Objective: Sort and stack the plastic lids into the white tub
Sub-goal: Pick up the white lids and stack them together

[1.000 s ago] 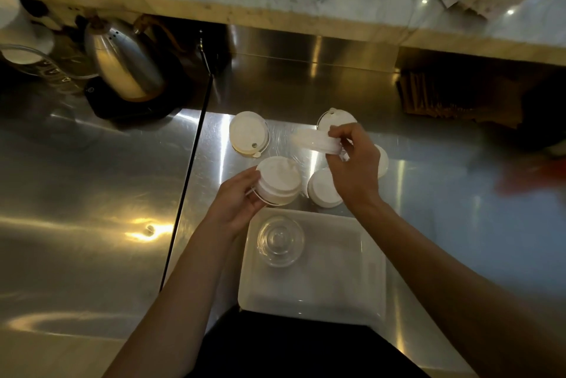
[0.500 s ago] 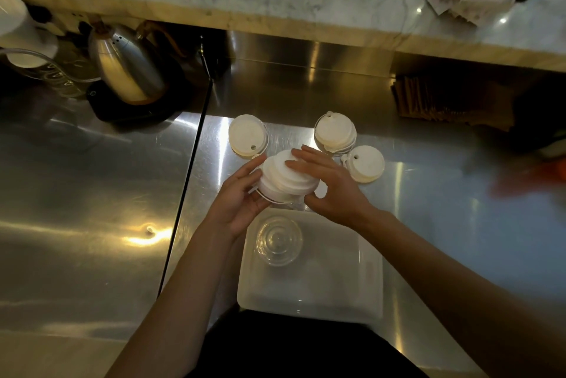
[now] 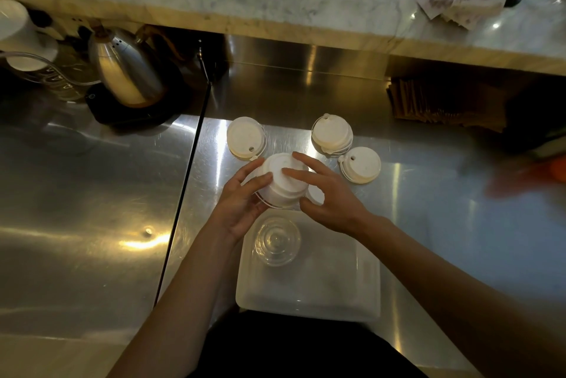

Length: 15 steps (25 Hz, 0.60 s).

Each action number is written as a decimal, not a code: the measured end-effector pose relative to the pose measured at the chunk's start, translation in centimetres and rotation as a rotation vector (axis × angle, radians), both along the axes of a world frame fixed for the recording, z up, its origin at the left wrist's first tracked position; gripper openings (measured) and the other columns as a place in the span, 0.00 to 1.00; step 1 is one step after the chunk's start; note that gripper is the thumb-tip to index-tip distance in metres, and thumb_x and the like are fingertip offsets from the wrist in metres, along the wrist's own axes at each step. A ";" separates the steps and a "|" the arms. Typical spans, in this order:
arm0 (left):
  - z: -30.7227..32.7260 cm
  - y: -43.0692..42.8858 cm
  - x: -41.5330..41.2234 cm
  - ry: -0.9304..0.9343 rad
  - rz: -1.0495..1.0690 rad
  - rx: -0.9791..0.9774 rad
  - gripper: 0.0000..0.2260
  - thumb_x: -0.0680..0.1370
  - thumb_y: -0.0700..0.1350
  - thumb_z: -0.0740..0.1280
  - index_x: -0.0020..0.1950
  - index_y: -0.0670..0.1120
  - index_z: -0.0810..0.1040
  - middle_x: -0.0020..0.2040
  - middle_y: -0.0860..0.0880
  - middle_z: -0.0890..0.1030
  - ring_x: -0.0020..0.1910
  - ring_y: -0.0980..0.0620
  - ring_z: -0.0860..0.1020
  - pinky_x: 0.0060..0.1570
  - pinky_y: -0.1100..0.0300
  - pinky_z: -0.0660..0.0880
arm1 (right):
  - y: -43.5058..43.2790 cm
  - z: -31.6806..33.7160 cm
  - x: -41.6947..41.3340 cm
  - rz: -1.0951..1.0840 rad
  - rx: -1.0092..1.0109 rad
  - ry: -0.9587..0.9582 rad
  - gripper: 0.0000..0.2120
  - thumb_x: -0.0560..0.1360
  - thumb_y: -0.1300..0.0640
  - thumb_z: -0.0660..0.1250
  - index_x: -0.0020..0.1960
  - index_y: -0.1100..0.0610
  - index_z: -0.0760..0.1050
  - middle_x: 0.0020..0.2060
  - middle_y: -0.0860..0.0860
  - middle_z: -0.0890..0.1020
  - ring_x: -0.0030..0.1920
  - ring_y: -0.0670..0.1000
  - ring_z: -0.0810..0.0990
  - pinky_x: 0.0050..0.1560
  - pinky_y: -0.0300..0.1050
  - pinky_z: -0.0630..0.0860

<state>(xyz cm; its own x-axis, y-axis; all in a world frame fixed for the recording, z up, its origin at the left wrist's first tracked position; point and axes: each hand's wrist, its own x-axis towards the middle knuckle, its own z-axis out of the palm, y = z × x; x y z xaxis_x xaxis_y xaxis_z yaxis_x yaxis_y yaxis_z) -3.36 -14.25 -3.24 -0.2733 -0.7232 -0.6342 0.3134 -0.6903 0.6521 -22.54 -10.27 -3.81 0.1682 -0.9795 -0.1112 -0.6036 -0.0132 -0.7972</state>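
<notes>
Since a second ago the right hand point(image 3: 330, 200) has set its lid on the stack of white lids point(image 3: 283, 184). The left hand point(image 3: 242, 203) curls its fingers round the stack's left side. From the stack, a single lid point(image 3: 245, 137) lies at 11 o'clock, and the white tub point(image 3: 309, 305) with clear dome lids point(image 3: 278, 239) at 6. The right hand's spread fingers arch over the top, thumb on the side. A lid pile point(image 3: 332, 132) lies at 1, a loose lid point(image 3: 361, 164) at 2.

White lid stack point(image 3: 283, 184) tilted, at white tub point(image 3: 337, 295) far rim. Clear dome lids point(image 3: 277, 239) nested in tub's far-left corner. Behind, flat, tops up: left pile point(image 3: 245, 138), back pile point(image 3: 331, 134), right pile point(image 3: 361, 164).
</notes>
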 end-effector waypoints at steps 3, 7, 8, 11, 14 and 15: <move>0.0 0.1 0.0 0.003 0.026 0.001 0.22 0.77 0.42 0.69 0.71 0.51 0.73 0.66 0.45 0.76 0.60 0.44 0.78 0.43 0.55 0.82 | 0.2 0.3 0.0 -0.036 0.001 -0.025 0.26 0.73 0.58 0.71 0.69 0.48 0.71 0.74 0.47 0.67 0.72 0.44 0.64 0.71 0.38 0.63; 0.0 0.0 0.1 0.043 0.021 -0.014 0.22 0.78 0.41 0.67 0.71 0.53 0.72 0.67 0.45 0.75 0.62 0.42 0.77 0.44 0.54 0.82 | 0.4 0.6 0.2 -0.145 0.043 -0.101 0.29 0.71 0.49 0.69 0.71 0.49 0.68 0.74 0.48 0.67 0.73 0.48 0.65 0.73 0.52 0.65; 0.1 -0.1 0.0 0.051 0.028 -0.008 0.21 0.78 0.41 0.67 0.71 0.53 0.73 0.67 0.45 0.75 0.63 0.42 0.76 0.45 0.53 0.82 | 0.4 0.6 0.2 -0.186 0.075 -0.140 0.31 0.70 0.44 0.67 0.71 0.49 0.67 0.73 0.48 0.68 0.73 0.48 0.66 0.73 0.51 0.65; 0.1 0.0 0.2 0.073 0.054 0.032 0.19 0.80 0.40 0.65 0.70 0.51 0.74 0.66 0.45 0.75 0.63 0.42 0.76 0.46 0.52 0.82 | 0.1 0.3 -0.1 -0.296 0.175 -0.277 0.31 0.70 0.45 0.68 0.72 0.47 0.66 0.72 0.47 0.70 0.71 0.48 0.68 0.70 0.48 0.67; -0.4 -0.1 0.6 0.102 0.076 0.073 0.18 0.80 0.39 0.64 0.69 0.47 0.75 0.67 0.42 0.75 0.64 0.41 0.75 0.48 0.51 0.81 | -0.3 -0.8 -1.7 -0.442 0.170 -0.189 0.23 0.75 0.58 0.68 0.70 0.50 0.70 0.67 0.49 0.76 0.65 0.47 0.74 0.67 0.48 0.71; -0.6 0.0 0.8 0.115 0.088 0.083 0.18 0.80 0.39 0.64 0.69 0.47 0.76 0.67 0.42 0.75 0.64 0.41 0.75 0.47 0.51 0.81 | -0.5 -1.1 -2.5 -0.501 0.177 -0.126 0.22 0.76 0.60 0.68 0.69 0.53 0.71 0.64 0.51 0.78 0.62 0.48 0.76 0.64 0.47 0.73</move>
<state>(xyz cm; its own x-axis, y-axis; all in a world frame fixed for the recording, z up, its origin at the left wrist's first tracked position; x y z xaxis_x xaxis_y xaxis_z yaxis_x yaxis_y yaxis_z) -2.53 -14.26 -3.86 -0.2856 -0.6939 -0.6610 0.4440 -0.7071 0.5504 -25.01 -10.75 -4.96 -0.2919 -0.9111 -0.2912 -0.4011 0.3930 -0.8275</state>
